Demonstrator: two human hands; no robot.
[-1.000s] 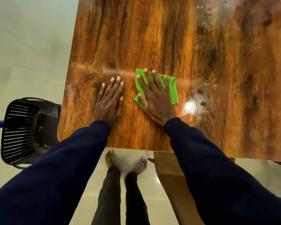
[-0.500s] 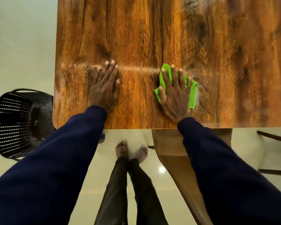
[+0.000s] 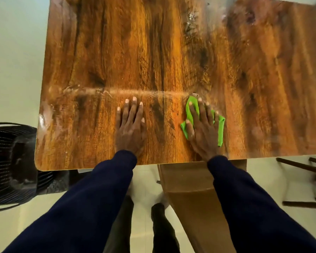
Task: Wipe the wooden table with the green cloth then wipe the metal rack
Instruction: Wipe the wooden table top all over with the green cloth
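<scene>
Wooden table [image 3: 171,52]: glossy brown top, dark-grained, crossed by a pale smear at mid-frame. Green cloth [image 3: 221,130]: bright, crumpled, laid on the table right of centre, largely covered by the right hand [image 3: 202,130].

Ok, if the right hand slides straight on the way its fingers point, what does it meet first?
The right hand, flat on the green cloth, would likely meet the pale streak just ahead; beyond that, only bare wooden table.

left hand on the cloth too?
No, the left hand lies flat on the bare wooden table, apart from the green cloth, which only the right hand presses.
</scene>
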